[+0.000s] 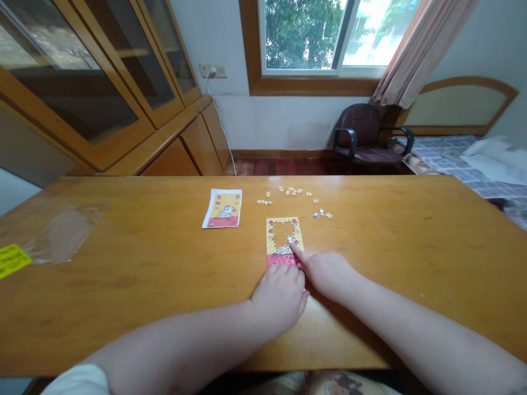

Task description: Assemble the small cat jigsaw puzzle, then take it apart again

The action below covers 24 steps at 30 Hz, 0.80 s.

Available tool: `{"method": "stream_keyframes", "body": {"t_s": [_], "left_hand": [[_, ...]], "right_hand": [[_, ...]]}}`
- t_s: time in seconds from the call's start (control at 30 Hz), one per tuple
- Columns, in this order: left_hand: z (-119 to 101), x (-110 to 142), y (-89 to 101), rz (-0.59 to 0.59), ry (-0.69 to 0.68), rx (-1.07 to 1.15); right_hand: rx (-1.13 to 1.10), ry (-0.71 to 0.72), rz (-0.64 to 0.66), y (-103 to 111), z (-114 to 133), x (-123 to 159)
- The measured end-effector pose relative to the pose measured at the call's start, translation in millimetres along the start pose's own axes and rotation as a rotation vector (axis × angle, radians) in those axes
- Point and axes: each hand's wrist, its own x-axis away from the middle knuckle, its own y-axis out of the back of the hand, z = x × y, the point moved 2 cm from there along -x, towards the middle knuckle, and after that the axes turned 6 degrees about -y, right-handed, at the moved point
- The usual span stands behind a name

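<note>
A partly assembled jigsaw puzzle [283, 259] lies on the table, with a yellow upper border, white cartoon figure and pink bottom. Its upper middle is a gap through which the wood shows. My left hand [280, 293] rests over the puzzle's lower edge, fingers slightly bent and lying on the pink part. From the right, my right hand [331, 272] reaches in with its index finger stretched out, the tip touching a puzzle piece [290, 240] at the gap's lower right. The other right fingers are curled under and partly hidden.
Loose puzzle pieces [291, 191] are scattered beyond the puzzle, with a small cluster [321, 214] to its right. A reference picture card [223, 209] lies at the left. Farther left are a clear plastic bag [68, 233] and a yellow label [13, 260]. A chair [364, 134] stands behind the table.
</note>
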Motion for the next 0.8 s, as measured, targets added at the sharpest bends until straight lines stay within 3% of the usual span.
{"method": "stream_keyframes", "body": {"t_s": [0.8], "left_hand": [[-0.7,-0.8,4.1,0.03,0.02,0.0]], "right_hand": [[-0.182,-0.017,-0.031,1.5,-8.3,-6.1]]}}
